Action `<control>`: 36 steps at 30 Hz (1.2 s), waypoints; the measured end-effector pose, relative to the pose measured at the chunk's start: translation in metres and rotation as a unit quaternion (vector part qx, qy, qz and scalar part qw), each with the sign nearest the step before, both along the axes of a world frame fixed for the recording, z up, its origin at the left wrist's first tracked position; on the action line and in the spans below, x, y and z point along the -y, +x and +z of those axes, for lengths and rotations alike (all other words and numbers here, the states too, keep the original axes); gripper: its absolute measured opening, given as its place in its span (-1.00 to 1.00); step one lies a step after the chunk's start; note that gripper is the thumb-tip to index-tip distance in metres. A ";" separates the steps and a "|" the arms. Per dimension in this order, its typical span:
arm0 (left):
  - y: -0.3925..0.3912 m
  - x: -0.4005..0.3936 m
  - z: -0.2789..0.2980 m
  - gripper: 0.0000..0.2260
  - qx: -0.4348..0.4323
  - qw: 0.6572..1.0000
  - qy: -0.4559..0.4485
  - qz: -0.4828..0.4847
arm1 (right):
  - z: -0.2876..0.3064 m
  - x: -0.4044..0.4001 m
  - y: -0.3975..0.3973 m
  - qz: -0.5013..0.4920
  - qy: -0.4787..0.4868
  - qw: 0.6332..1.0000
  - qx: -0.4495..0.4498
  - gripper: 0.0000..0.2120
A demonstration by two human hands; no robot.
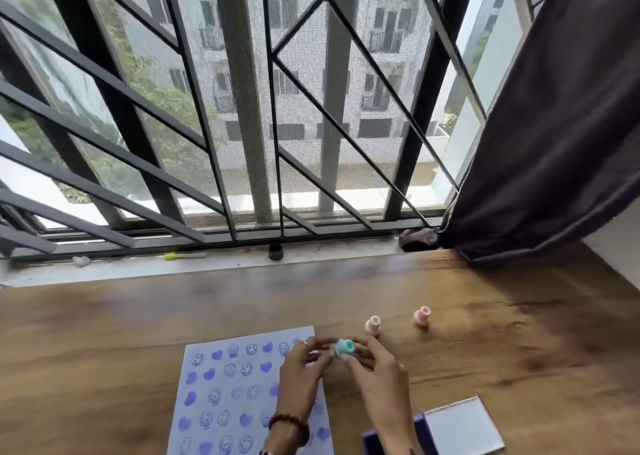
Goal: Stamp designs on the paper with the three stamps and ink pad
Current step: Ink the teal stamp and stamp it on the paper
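A teal stamp is held above the paper's right edge between my left hand and my right hand, fingertips of both pinching it. The white paper lies on the wooden table, covered with several rows of blue hearts and smiley faces. A cream stamp stands just beyond my right hand. A pink stamp stands further right. The ink pad sits at the bottom edge, partly hidden by my right forearm, with its open lid to the right.
The wooden table reaches back to a window sill holding a small yellow item and a dark cap. A barred window fills the back. A dark curtain hangs at right.
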State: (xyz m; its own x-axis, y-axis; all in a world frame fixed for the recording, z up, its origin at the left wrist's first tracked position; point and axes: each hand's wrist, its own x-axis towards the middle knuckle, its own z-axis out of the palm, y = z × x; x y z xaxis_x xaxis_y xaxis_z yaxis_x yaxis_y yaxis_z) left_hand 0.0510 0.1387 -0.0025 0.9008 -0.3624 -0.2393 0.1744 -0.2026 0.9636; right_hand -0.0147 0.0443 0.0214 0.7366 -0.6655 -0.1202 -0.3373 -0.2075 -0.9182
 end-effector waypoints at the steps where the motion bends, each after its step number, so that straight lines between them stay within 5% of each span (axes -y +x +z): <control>1: -0.003 -0.001 0.001 -0.85 -0.031 0.999 -0.032 -0.008 | 0.002 0.000 -0.005 -0.005 0.007 1.000 0.002 -0.65; 7: -0.028 -0.006 0.013 -0.84 -0.206 0.964 -0.162 -0.046 | 0.011 0.000 -0.037 -0.013 0.088 0.995 0.047 -0.76; 17: -0.062 -0.021 0.030 -0.84 -0.216 0.948 -0.219 -0.084 | 0.028 -0.010 -0.080 0.002 0.123 0.989 0.084 -0.83; 25: -0.074 -0.028 0.035 -0.84 -0.152 0.958 -0.223 -0.099 | 0.037 -0.019 -0.094 0.002 0.101 0.991 0.089 -0.95; 29: -0.078 -0.025 0.038 -0.83 -0.114 0.963 -0.213 -0.118 | 0.036 -0.019 -0.097 -0.034 0.067 0.995 0.065 -0.85; 36: -0.081 -0.028 0.024 -0.85 -0.131 0.972 -0.180 -0.080 | 0.027 -0.010 -0.108 -0.106 0.198 0.971 0.084 -0.88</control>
State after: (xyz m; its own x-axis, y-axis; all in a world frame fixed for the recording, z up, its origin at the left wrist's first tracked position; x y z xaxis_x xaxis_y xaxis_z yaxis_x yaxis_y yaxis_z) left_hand -0.0297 0.1663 0.0214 0.7512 -0.5955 -0.2846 0.4168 0.0936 0.9042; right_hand -0.1227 0.0541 0.0480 0.6187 -0.7310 -0.2876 -0.1725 0.2308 -0.9576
